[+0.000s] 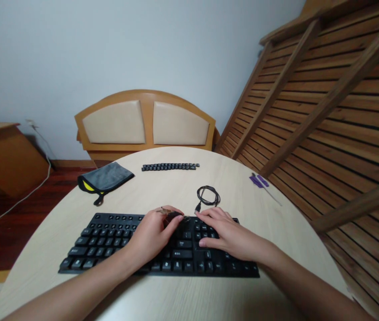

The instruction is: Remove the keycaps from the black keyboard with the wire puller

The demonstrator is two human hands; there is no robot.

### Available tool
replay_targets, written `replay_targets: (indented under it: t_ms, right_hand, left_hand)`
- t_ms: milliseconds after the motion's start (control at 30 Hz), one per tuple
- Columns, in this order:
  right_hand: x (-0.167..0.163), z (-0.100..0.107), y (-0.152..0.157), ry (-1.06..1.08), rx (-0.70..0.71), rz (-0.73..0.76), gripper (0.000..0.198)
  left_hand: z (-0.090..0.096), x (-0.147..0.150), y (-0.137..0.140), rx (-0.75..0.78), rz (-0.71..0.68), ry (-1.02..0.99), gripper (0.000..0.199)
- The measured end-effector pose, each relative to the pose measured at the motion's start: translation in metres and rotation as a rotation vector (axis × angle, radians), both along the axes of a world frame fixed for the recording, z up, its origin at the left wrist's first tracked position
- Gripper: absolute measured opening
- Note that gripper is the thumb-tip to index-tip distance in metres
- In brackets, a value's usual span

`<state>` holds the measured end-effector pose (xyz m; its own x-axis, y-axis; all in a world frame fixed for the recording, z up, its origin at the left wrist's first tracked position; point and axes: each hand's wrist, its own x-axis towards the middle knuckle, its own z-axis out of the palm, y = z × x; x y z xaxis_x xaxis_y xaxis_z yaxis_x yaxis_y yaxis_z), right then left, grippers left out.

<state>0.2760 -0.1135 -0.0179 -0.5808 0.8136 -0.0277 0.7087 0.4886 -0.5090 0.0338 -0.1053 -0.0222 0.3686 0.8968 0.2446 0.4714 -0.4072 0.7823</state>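
A black keyboard [181,254] lies across the near part of the table; its upper rows at the left show switches without keycaps. Above its upper middle, my left hand [152,235] is closed on a small dark tool [172,216] with thin brassy, wire-like ends; fingers hide most of it, so its exact kind is unclear. My right hand [224,234] rests over the number pad side, fingers stretched out and thumb apart, holding nothing. Just beyond its fingertips lies a coiled black cable [209,195] with a plug.
Removed keycaps [171,166] stand in two rows at the table's far side. A grey pouch [107,178] with yellow lining lies at the left. Purple-handled tools [258,180] lie at the right. A wooden slatted frame [326,107] leans beside the round table [272,240].
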Motion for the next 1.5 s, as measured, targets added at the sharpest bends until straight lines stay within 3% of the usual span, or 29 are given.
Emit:
replay_targets:
  t_ms: [333, 633, 733, 1067, 1500]
  right_hand:
    - [-0.033, -0.015, -0.009, 0.229, 0.126, -0.056, 0.040]
    - [-0.034, -0.013, -0.011, 0.243, 0.137, -0.047, 0.030]
    - [-0.034, -0.012, -0.012, 0.234, 0.146, -0.042, 0.030]
    - [-0.032, -0.012, -0.013, 0.168, 0.179, -0.011, 0.036]
    - [-0.031, -0.016, -0.018, 0.179, 0.248, -0.072, 0.029]
  left_hand:
    - [0.006, -0.003, -0.005, -0.042, 0.004, 0.170, 0.025]
    - [0.001, -0.007, 0.005, -0.101, -0.105, 0.021, 0.025]
    - [-0.002, -0.007, 0.006, -0.078, -0.102, -0.022, 0.023]
    - [-0.010, -0.004, 0.007, -0.203, -0.113, -0.187, 0.019]
    - [-0.002, -0.005, 0.006, -0.099, -0.127, -0.064, 0.030]
